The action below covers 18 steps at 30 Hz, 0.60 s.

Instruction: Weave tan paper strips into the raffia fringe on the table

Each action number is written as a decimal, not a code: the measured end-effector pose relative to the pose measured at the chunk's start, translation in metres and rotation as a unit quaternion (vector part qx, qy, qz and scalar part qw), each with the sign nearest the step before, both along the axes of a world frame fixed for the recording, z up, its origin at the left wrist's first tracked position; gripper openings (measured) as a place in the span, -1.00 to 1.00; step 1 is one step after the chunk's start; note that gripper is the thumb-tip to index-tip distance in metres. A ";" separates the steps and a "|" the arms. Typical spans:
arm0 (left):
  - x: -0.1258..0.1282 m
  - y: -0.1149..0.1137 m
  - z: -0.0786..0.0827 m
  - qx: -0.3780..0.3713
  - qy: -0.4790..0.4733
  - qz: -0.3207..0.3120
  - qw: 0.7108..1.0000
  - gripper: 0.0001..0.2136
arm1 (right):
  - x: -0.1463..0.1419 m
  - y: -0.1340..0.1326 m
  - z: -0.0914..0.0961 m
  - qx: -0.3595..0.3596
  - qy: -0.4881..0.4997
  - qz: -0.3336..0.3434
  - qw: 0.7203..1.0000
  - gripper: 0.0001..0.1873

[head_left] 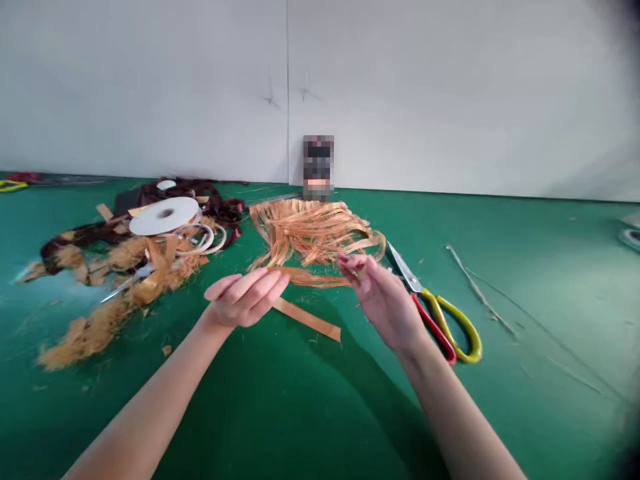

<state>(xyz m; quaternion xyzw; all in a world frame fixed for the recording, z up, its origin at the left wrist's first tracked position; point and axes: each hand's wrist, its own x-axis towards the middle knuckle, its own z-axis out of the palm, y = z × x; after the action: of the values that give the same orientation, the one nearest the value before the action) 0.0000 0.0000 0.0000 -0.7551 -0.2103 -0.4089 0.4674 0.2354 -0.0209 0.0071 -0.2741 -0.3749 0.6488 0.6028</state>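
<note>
A tan ribbon with its middle frayed into loose strands (320, 277) stretches between my two hands above the green table. My left hand (247, 297) is closed, its fingers pressed together on the left end of this ribbon. Closed in a loose pinch, my right hand (385, 300) is at the right end of the strands; what its fingertips hold, if anything, I cannot make out. A flat, uncut piece of tan ribbon (310, 321) slants down to the right from beside my left hand. Just behind lies a pile of frayed ribbon pieces (310, 227).
Scissors with red and yellow handles (435, 307) lie open beside my right hand. To the left, a white spool (164, 215) rests among dark brown ribbon (215, 200) and tan fluff (135, 287). A thin rod (480, 290) lies right. A pixelated object (319, 167) stands against the wall.
</note>
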 end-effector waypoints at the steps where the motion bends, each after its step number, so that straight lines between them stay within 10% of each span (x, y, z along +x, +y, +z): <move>1: 0.000 -0.001 0.001 -0.003 0.004 0.001 1.000 -0.96 | 0.000 -0.001 0.003 -0.025 0.036 0.012 0.999 -0.58; 8: 0.002 -0.002 0.003 -0.007 0.004 0.002 1.000 -0.93 | 0.003 -0.006 0.013 -0.144 0.079 0.052 0.985 -0.54; 11: 0.001 -0.001 0.004 -0.004 0.006 0.005 1.000 -0.95 | 0.000 -0.007 0.010 -0.106 -0.111 0.061 0.986 -0.62; 14: 0.000 -0.001 0.004 -0.008 0.013 0.011 1.000 -0.90 | -0.005 -0.010 0.005 -0.032 -0.366 0.056 0.928 -0.57; 18: -0.002 -0.001 0.004 -0.004 0.013 0.015 1.000 -0.90 | -0.007 -0.011 0.003 0.019 -0.434 0.088 0.896 -0.60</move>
<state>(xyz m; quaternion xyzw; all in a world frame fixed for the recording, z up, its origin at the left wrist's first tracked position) -0.0018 -0.0014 0.0037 -0.7591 -0.2168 -0.3912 0.4730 0.2280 -0.0321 0.0099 -0.4829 -0.6346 0.5080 0.3256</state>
